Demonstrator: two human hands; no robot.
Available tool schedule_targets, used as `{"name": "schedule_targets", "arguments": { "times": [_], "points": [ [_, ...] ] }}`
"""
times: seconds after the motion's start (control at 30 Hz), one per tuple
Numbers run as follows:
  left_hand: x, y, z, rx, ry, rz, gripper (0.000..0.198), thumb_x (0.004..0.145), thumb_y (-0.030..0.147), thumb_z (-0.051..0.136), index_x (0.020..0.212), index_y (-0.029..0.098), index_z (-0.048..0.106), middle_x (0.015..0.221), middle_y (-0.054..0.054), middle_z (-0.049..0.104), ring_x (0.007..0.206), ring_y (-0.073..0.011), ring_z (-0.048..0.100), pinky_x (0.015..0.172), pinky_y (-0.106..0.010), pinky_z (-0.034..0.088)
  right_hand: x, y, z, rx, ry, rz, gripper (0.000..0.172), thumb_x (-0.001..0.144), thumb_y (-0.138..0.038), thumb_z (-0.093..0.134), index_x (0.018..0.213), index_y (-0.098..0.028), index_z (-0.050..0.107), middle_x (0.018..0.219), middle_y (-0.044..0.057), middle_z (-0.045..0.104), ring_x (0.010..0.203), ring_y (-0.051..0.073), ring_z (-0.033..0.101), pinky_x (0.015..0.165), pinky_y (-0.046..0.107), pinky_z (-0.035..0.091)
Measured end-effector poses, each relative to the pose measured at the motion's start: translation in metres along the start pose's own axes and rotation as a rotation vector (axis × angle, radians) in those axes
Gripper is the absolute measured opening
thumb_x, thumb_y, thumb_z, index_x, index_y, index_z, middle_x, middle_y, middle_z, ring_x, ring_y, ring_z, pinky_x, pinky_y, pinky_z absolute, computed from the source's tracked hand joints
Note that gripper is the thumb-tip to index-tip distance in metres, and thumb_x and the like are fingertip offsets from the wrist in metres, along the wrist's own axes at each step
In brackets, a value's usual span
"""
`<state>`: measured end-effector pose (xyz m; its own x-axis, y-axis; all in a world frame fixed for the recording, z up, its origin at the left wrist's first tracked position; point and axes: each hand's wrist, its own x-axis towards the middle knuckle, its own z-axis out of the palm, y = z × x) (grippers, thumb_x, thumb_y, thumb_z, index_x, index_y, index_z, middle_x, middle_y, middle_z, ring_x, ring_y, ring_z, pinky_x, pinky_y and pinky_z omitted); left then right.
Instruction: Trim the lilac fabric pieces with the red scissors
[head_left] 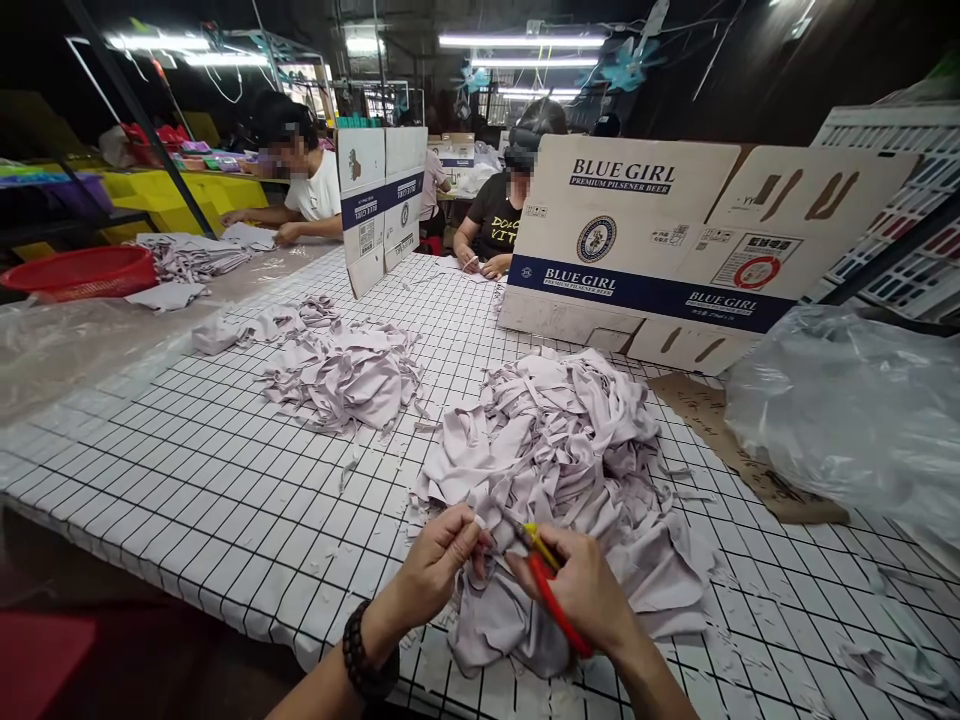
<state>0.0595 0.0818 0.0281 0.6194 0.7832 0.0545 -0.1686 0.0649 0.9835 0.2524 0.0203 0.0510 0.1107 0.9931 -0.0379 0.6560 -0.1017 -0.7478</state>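
Observation:
My left hand (442,560) is closed, thumb and fingers pinching a piece of pale mauve-grey fabric at the near side of a large fabric heap (562,430). My right hand (585,590) grips scissors (553,600) with red and yellow handles. Their blades point up and left, close to the fabric by my left fingers; whether the blades are apart I cannot tell. Part of the fabric (510,630) hangs down between and below my hands, onto the table. A dark beaded bracelet (367,650) circles my left wrist.
A smaller fabric pile (345,375) lies left on the grid-patterned table (247,480). Cardboard panels (645,230) stand at the back, with a clear plastic bag (847,400) at right. A red basket (79,272) sits far left. Two co-workers (319,185) work beyond.

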Motion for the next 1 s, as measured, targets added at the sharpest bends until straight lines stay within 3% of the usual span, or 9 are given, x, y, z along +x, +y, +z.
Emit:
{"name": "schedule_targets", "arguments": {
  "times": [0.1, 0.2, 0.33, 0.43, 0.6, 0.7, 0.83, 1.0],
  "points": [
    [-0.001, 0.001, -0.004, -0.018, 0.015, 0.007, 0.034, 0.095, 0.044, 0.049, 0.086, 0.014, 0.061, 0.076, -0.001, 0.052, 0.063, -0.0132, 0.056, 0.063, -0.026, 0.045, 0.013, 0.004, -0.011, 0.225, 0.064, 0.107, 0.017, 0.076, -0.034, 0.065, 0.076, -0.02, 0.055, 0.063, -0.005, 0.053, 0.058, 0.014, 0.05, 0.054, 0.023, 0.039],
    [-0.003, 0.0, -0.009, -0.055, 0.05, 0.007, 0.034, 0.093, 0.046, 0.051, 0.085, 0.015, 0.061, 0.073, -0.001, 0.054, 0.063, -0.0137, 0.056, 0.063, -0.027, 0.045, 0.033, -0.001, -0.013, 0.265, 0.078, 0.076, 0.021, 0.074, -0.028, 0.065, 0.092, -0.02, 0.058, 0.066, -0.006, 0.054, 0.061, 0.014, 0.05, 0.059, 0.025, 0.04],
    [-0.006, 0.002, -0.016, -0.095, 0.114, 0.007, 0.035, 0.091, 0.049, 0.054, 0.084, 0.015, 0.061, 0.071, -0.001, 0.055, 0.062, -0.0145, 0.056, 0.063, -0.028, 0.045, 0.061, -0.018, 0.003, 0.311, -0.047, -0.026, 0.011, 0.07, -0.022, 0.065, 0.078, -0.02, 0.058, 0.064, -0.007, 0.052, 0.06, 0.012, 0.047, 0.059, 0.024, 0.039],
    [-0.009, 0.008, -0.025, -0.093, 0.168, 0.053, 0.034, 0.091, 0.048, 0.054, 0.082, 0.015, 0.061, 0.067, 0.0, 0.053, 0.061, -0.0141, 0.054, 0.061, -0.027, 0.044, 0.074, -0.029, 0.011, 0.381, -0.094, -0.059, 0.014, 0.067, -0.021, 0.068, 0.07, -0.019, 0.054, 0.061, -0.008, 0.05, 0.058, 0.011, 0.045, 0.055, 0.023, 0.036],
    [-0.008, 0.025, -0.057, -0.166, 0.276, 0.216, 0.026, 0.09, 0.04, 0.058, 0.079, 0.016, 0.062, 0.075, -0.001, 0.052, 0.062, -0.0131, 0.053, 0.06, -0.026, 0.043, 0.078, -0.04, -0.012, 0.575, -0.068, -0.05, 0.03, 0.065, -0.033, 0.077, 0.071, -0.02, 0.051, 0.058, -0.008, 0.047, 0.05, 0.009, 0.043, 0.048, 0.022, 0.036],
    [-0.003, 0.039, -0.077, -0.194, 0.341, 0.319, 0.024, 0.088, 0.034, 0.059, 0.072, 0.016, 0.061, 0.074, -0.003, 0.053, 0.066, -0.015, 0.051, 0.062, -0.027, 0.043, 0.08, -0.049, -0.038, 0.699, 0.085, -0.075, 0.035, 0.066, -0.041, 0.077, 0.072, -0.021, 0.049, 0.061, -0.007, 0.05, 0.051, 0.01, 0.047, 0.048, 0.023, 0.039],
    [0.005, 0.059, -0.098, -0.165, 0.461, 0.426, 0.021, 0.083, 0.028, 0.059, 0.065, 0.017, 0.059, 0.072, -0.004, 0.054, 0.072, -0.0173, 0.05, 0.068, -0.027, 0.043, 0.087, -0.054, -0.071, 0.777, 0.409, -0.094, 0.037, 0.061, -0.044, 0.076, 0.071, -0.023, 0.046, 0.07, -0.006, 0.047, 0.057, 0.01, 0.05, 0.051, 0.024, 0.041],
    [0.009, 0.076, -0.111, -0.214, 0.533, 0.469, 0.02, 0.079, 0.025, 0.056, 0.061, 0.017, 0.057, 0.069, -0.004, 0.053, 0.073, -0.0175, 0.051, 0.068, -0.027, 0.043, 0.086, -0.031, -0.099, 0.621, 0.712, 0.068, 0.035, 0.056, -0.039, 0.076, 0.07, -0.024, 0.047, 0.065, -0.005, 0.048, 0.051, 0.011, 0.045, 0.044, 0.025, 0.033]
  ]
}}
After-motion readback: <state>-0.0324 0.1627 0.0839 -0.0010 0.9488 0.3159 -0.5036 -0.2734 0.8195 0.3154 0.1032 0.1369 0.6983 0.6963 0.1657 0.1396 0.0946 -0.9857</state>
